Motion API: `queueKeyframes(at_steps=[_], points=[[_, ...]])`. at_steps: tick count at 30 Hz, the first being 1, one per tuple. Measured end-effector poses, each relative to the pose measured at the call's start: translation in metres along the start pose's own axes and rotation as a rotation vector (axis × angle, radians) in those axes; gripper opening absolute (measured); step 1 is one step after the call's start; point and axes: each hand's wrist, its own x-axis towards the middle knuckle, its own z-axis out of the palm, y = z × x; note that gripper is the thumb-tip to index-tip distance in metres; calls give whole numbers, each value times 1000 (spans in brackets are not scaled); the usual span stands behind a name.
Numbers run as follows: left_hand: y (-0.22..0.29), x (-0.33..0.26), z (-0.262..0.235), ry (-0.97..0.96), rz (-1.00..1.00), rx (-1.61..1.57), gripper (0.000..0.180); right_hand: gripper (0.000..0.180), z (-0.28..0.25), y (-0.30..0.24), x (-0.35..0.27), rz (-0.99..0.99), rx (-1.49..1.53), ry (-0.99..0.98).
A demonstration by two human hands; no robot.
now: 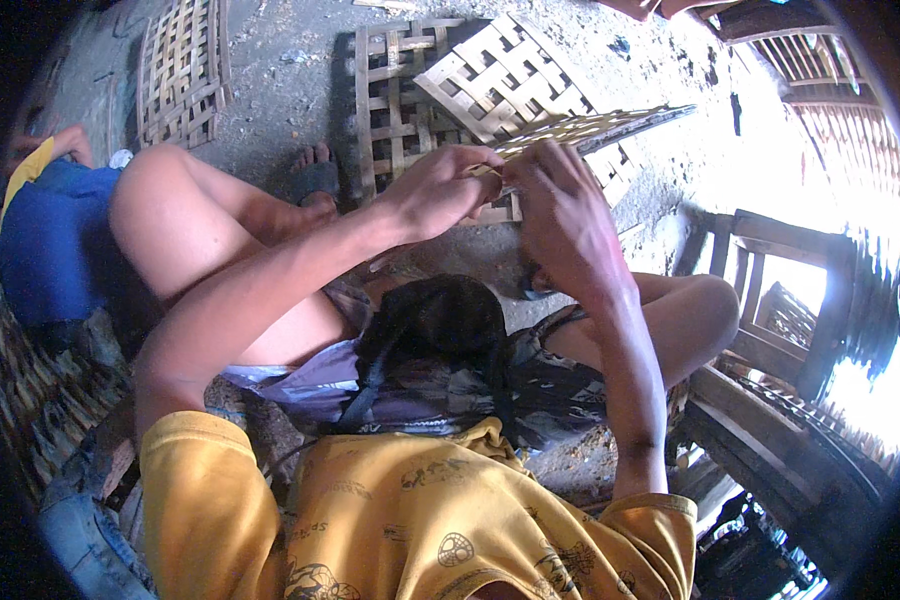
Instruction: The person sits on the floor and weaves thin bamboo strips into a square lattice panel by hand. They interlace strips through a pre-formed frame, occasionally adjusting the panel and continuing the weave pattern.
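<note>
A woven bamboo panel [610,128] is held up in front of me, tilted so that it shows almost edge-on. My left hand [442,192] is closed at its near left corner, with thumb and forefinger pinched together. Right beside it, my right hand [570,225] curls over the near edge, back of the hand upward; its fingertips are mostly hidden. The two hands nearly touch. Beneath the held panel, another open-weave panel [510,75] lies askew on top of a flat woven panel [395,120] on the ground.
Another woven panel [182,75] lies at the far left. A person in blue clothing [55,240] sits close on my left. To the right stand a wooden frame [785,235] and timber beams [760,430]. A black cloth item [435,325] rests in my lap.
</note>
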Motion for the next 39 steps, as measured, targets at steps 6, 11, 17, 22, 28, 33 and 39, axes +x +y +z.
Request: queueKeyframes(at_steps=[6,11,17,22,28,33,39], points=[[5,1,-2,11,-45,163,34,14,-24,26,1,134,36,218],[12,-3,0,-6,4,70,37,14,-15,32,-3,234,46,185],[13,-2,-3,12,-58,71,50,19,-3,24,-5,184,-92,134],[15,-5,0,23,-21,69,55,29,4,7,-8,93,-185,125],[16,-7,-3,-8,-8,113,53,32,14,-5,-12,20,-39,122],[-7,-3,-1,55,331,336,52,20,1,-14,-5,150,252,87],[16,0,-7,-47,0,70,61,12,-42,20,-10,397,358,43]])
